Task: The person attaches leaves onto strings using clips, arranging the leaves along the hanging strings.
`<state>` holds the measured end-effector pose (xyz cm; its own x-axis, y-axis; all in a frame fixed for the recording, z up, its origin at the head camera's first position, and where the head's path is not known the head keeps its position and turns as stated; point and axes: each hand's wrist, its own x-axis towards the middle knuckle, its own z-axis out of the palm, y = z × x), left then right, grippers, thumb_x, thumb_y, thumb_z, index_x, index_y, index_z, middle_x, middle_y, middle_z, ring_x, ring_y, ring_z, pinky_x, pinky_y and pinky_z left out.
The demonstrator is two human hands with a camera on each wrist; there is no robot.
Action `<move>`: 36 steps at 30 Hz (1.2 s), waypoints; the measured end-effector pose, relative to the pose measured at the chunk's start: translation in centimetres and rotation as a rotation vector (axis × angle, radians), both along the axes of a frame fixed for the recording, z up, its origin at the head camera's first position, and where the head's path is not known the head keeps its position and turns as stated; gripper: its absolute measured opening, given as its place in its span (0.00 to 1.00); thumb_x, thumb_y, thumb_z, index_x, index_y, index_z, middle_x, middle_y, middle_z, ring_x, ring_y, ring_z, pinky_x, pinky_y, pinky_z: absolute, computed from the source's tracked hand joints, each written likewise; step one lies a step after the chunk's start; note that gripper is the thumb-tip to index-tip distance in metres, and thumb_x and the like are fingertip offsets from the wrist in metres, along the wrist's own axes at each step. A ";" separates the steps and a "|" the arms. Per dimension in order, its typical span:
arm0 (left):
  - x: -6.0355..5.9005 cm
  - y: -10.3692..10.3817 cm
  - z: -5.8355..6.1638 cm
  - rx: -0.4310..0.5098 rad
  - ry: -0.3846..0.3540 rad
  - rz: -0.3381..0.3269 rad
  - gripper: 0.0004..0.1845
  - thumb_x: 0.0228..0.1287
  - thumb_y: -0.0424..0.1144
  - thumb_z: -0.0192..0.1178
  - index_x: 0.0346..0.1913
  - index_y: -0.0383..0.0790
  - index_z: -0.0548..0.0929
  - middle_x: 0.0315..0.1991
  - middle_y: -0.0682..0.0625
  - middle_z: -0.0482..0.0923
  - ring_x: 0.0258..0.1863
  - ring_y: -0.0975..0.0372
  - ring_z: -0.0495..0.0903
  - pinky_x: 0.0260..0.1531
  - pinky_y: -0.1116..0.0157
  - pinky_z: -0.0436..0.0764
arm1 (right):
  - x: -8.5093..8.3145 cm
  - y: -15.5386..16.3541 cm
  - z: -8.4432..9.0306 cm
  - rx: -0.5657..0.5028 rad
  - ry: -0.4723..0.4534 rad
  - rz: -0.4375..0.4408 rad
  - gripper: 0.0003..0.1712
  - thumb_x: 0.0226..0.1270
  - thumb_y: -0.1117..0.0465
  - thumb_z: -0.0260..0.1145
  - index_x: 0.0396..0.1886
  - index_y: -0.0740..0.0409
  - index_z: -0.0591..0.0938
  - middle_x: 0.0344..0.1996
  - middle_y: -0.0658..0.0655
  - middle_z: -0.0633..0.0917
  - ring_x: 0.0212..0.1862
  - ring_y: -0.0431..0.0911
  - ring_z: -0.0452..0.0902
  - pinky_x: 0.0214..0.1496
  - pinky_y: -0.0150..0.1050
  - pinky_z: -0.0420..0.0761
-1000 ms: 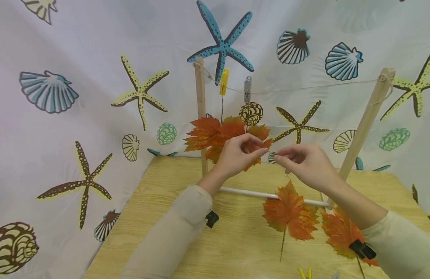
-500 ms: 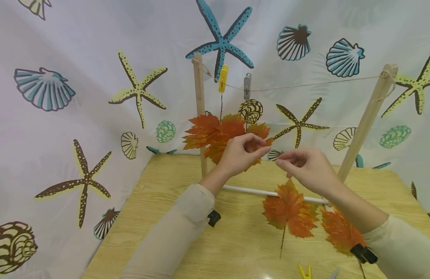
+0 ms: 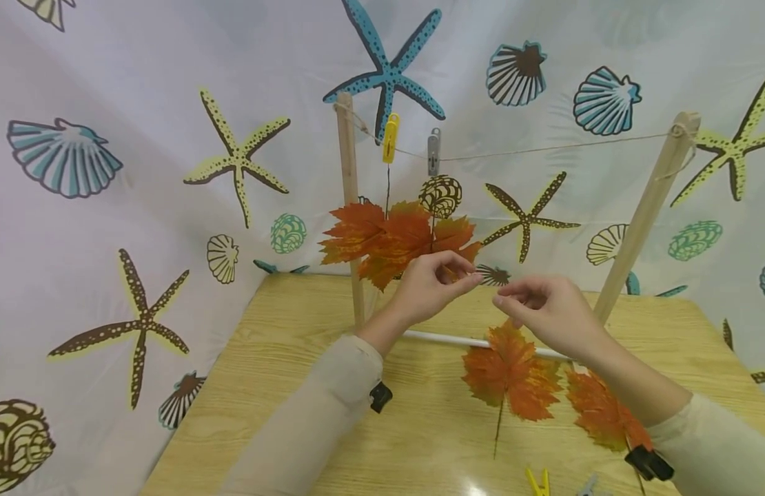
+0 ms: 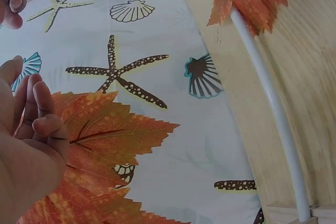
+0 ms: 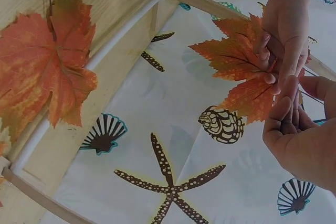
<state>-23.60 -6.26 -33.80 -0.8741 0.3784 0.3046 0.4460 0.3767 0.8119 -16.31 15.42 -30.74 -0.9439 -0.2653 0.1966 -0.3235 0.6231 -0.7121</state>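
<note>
Above the bench (image 3: 296, 310), we hold our left hand (image 3: 431, 286) near the leaves (image 3: 395, 238) hanging far left, and our right hand (image 3: 553, 310) just beside it; both have loosely curved fingers and narrow thumb gaps. Another leaf (image 3: 509, 380) lies nearer, across the white rod (image 3: 444, 339).

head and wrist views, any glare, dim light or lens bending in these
Head view: a small bright glare spot on the table near the bottom edge; left wrist view: the white rod looks bowed, probably lens distortion; right wrist view: dimmer than the head view, though veins on the orange leaf at left are visible.
</note>
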 end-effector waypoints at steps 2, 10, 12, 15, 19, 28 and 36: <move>0.1 0.0 -0.3 -0.012 -0.017 0.002 0.12 0.66 0.53 0.66 0.43 0.51 0.86 0.36 0.56 0.82 0.28 0.61 0.75 0.27 0.67 0.75 | 0.1 0.2 -0.5 -0.004 -0.008 -0.004 0.17 0.72 0.49 0.65 0.49 0.56 0.87 0.26 0.51 0.88 0.30 0.43 0.82 0.35 0.38 0.80; 0.5 0.2 -1.9 -0.040 -0.059 -0.035 0.11 0.67 0.53 0.65 0.44 0.52 0.85 0.38 0.57 0.83 0.31 0.62 0.75 0.32 0.67 0.75 | 0.7 0.8 -2.1 -0.044 -0.033 0.000 0.17 0.71 0.52 0.67 0.49 0.60 0.87 0.37 0.55 0.89 0.33 0.42 0.84 0.33 0.34 0.82; 0.5 0.3 -2.3 -0.045 -0.059 -0.050 0.10 0.67 0.52 0.65 0.43 0.52 0.85 0.38 0.57 0.82 0.31 0.61 0.75 0.32 0.67 0.76 | 0.8 0.9 -2.5 -0.053 -0.041 0.001 0.17 0.70 0.52 0.67 0.49 0.60 0.87 0.38 0.56 0.89 0.34 0.42 0.84 0.34 0.34 0.83; 0.7 0.4 -2.8 -0.055 -0.064 -0.070 0.09 0.67 0.52 0.65 0.43 0.52 0.85 0.38 0.57 0.82 0.31 0.60 0.75 0.32 0.66 0.77 | 0.9 1.1 -3.2 -0.067 -0.070 0.002 0.18 0.71 0.53 0.67 0.49 0.62 0.86 0.38 0.57 0.89 0.34 0.42 0.84 0.35 0.34 0.83; 0.9 0.5 -3.7 -0.078 -0.087 -0.082 0.09 0.67 0.52 0.65 0.43 0.53 0.85 0.38 0.58 0.82 0.31 0.61 0.76 0.29 0.66 0.77 | 1.0 1.4 -4.3 -0.087 -0.099 0.010 0.17 0.71 0.54 0.66 0.49 0.63 0.86 0.38 0.58 0.90 0.35 0.43 0.85 0.34 0.35 0.84; 1.2 1.0 -5.4 -0.077 -0.086 -0.108 0.09 0.67 0.50 0.66 0.43 0.51 0.86 0.37 0.57 0.83 0.28 0.62 0.76 0.27 0.68 0.77 | 1.3 2.0 -6.0 -0.072 -0.100 0.010 0.17 0.71 0.53 0.66 0.47 0.62 0.86 0.35 0.55 0.91 0.31 0.41 0.86 0.61 0.50 0.78; 1.6 1.5 -6.9 -0.087 -0.105 -0.144 0.07 0.67 0.47 0.65 0.42 0.50 0.86 0.35 0.57 0.82 0.23 0.64 0.75 0.24 0.69 0.76 | 1.6 2.2 -7.1 -0.147 -0.166 0.030 0.18 0.70 0.53 0.67 0.48 0.64 0.86 0.39 0.59 0.90 0.35 0.41 0.86 0.35 0.35 0.84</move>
<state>-21.96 -4.76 -40.65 -0.8343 0.5227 0.1754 0.4148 0.3855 0.8243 -14.68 17.64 -37.88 -0.9586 -0.2740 0.0780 -0.2114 0.5006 -0.8395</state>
